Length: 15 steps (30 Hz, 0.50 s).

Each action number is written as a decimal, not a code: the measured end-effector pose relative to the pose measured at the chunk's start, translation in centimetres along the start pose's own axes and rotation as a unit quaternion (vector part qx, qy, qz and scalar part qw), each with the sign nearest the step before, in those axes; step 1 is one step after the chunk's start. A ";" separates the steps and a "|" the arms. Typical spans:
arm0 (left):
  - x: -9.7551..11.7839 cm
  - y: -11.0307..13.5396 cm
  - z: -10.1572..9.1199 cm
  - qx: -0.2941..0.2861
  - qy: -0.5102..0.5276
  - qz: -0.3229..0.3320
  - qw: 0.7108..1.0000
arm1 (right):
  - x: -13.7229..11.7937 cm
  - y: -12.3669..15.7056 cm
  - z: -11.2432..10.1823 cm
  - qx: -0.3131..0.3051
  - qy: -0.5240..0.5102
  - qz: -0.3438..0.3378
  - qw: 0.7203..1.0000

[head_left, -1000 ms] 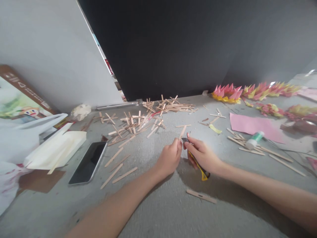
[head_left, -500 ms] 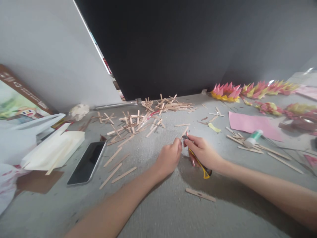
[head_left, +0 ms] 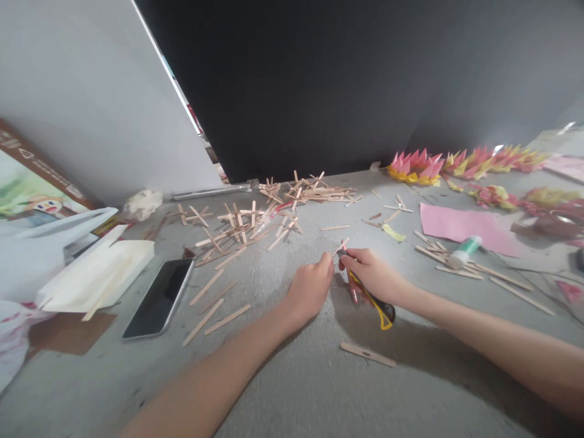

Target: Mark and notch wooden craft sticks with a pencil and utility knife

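My left hand (head_left: 311,285) is closed in a pinch on a wooden craft stick (head_left: 339,247), whose free end points up and to the right. Close beside it, my right hand (head_left: 376,274) is wrapped around a yellow and black utility knife (head_left: 381,310). The knife's handle end sticks out below the palm, and its front end meets the stick near my fingertips. My fingers hide the blade. Nearer to me, a craft stick with a dark slot in it (head_left: 367,354) lies flat on the grey surface.
Craft sticks are heaped in a pile (head_left: 319,191) at the back. A phone (head_left: 159,298) and an open white box (head_left: 100,274) lie left. Pink paper (head_left: 465,228), a glue stick (head_left: 465,252) and pink-yellow paper crowns (head_left: 415,167) are right. A dark panel (head_left: 319,85) stands behind.
The knife has tilted slightly, its handle end shifting a little to the right. The left hand keeps its pinch on the stick, and the whole view has shifted slightly.
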State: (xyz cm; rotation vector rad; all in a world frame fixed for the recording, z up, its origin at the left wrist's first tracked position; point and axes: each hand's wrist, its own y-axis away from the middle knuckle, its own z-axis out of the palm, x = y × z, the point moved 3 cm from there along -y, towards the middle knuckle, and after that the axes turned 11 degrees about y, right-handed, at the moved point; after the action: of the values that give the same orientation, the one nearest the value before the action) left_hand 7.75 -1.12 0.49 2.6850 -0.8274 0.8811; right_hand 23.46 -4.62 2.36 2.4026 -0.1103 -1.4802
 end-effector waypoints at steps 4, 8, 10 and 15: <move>-0.1 0.0 0.0 -0.003 -0.016 0.014 1.000 | -0.1 -0.2 0.0 -0.024 -0.046 0.010 0.999; -0.2 0.1 0.0 0.001 0.000 0.014 1.000 | -0.4 0.0 -0.1 -0.042 -0.075 0.035 0.996; -0.2 0.1 0.0 0.004 0.001 0.011 1.000 | -0.6 0.1 -0.1 -0.049 -0.082 0.047 0.994; -0.2 0.1 -0.1 0.014 0.008 0.011 1.000 | -1.0 0.5 0.0 -0.055 -0.098 0.053 0.992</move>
State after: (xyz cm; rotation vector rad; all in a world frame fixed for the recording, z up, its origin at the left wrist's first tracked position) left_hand 7.50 -1.10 0.44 2.6929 -0.8487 0.9253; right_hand 23.00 -4.83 3.38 2.1273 -0.1938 -1.6249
